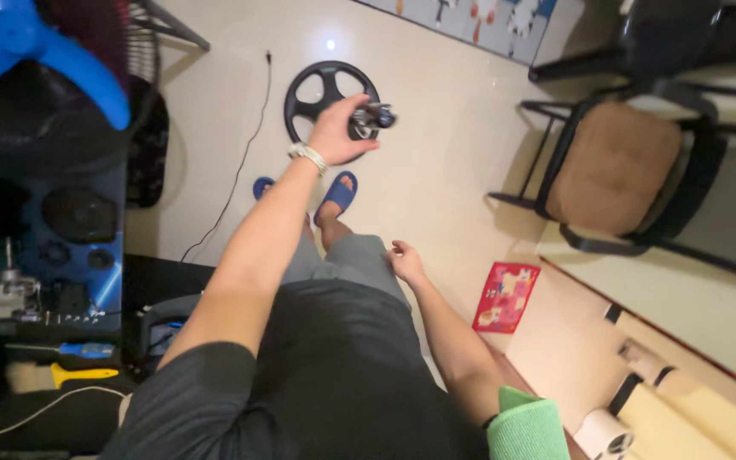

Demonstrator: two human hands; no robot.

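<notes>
Left hand (pixel 340 129) grips a small metal part (pixel 371 117) above the black ring (pixel 330 95) at twelve o'clock; right hand (pixel 405 260) hangs loosely curled, empty.

Black chair (pixel 641 179) with tan cushion; red packet (pixel 505 297) on floor.

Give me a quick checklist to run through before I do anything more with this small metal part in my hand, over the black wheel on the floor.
1. Grip on the small dark metal part: ok, the left hand is closed around it.
2. Right hand free: ok, it holds nothing and hangs by the thigh.
3. Black round spoked wheel lying flat on the tile floor: ok.
4. Thin black cable apart from the blue sandals: ok, it runs to their left.
5. Which end of the part faces the wheel: cannot tell, too blurred.
</notes>
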